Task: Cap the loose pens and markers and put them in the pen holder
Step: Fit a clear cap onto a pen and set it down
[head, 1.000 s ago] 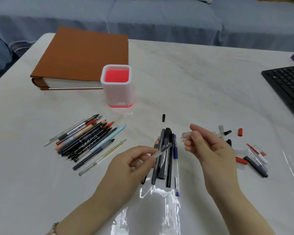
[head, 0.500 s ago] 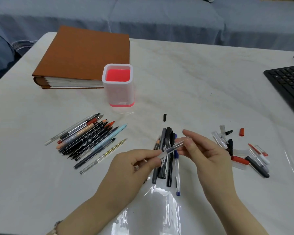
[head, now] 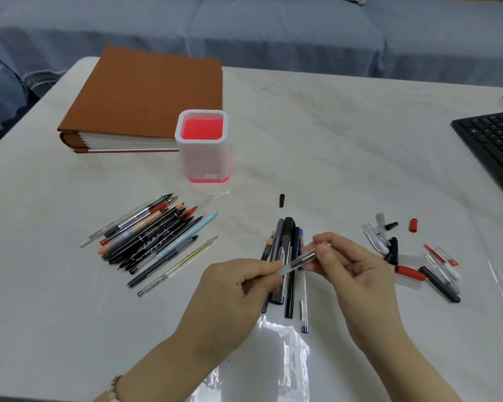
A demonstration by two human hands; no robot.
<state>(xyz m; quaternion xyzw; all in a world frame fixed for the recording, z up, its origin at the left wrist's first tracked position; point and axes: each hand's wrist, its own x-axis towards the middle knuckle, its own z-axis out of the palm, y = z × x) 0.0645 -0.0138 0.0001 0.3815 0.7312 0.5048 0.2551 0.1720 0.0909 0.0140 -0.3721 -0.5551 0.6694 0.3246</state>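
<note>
left hand (head: 235, 288) pinches clear pen (head: 298, 262) | right hand (head: 352, 265) pinches its capped end | pen holder (head: 204, 146) well apart

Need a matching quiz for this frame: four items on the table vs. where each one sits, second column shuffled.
Things:
1. pen holder
2. clear pen
3. keyboard
4. small black cap

Places:
a. at the right edge of the table, partly out of frame
b. held between the left hand and right hand
c. upright in front of the brown album, no pens in it
d. lying alone, beyond the middle row of pens

Pairs: 1-c, 2-b, 3-a, 4-d
</note>
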